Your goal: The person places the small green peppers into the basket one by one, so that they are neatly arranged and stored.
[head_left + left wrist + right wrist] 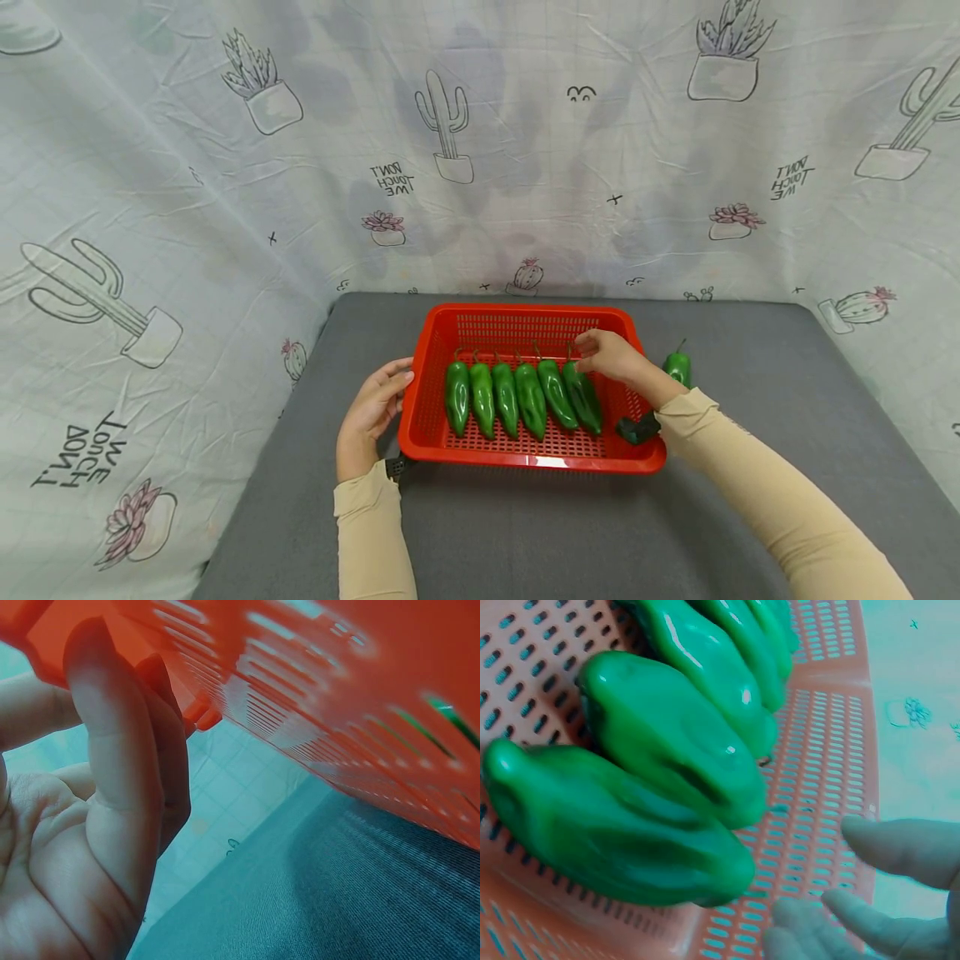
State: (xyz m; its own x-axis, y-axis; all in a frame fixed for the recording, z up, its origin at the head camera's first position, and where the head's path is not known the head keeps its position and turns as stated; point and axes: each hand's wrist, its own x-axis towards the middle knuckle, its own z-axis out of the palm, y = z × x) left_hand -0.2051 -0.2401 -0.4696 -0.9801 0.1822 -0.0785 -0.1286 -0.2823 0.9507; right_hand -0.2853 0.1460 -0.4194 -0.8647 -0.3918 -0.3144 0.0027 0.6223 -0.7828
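Observation:
A red plastic basket (525,460) with slotted walls sits on the grey table. Several long green peppers lie side by side in it, stems toward the far wall. My left hand (372,406) holds the basket's left rim, its fingers bent under the edge in the left wrist view. Over the right part of the basket is my right hand (611,357), close to the stem end of the rightmost pepper (583,400). In the right wrist view, thumb and fingers stand apart, holding nothing, beside that pepper (622,832).
Another green pepper (677,367) is on the table right of the basket, partly hidden by the right forearm. A pale cloth (510,200) printed with cacti hangs around the back and sides of the grey table (525,533).

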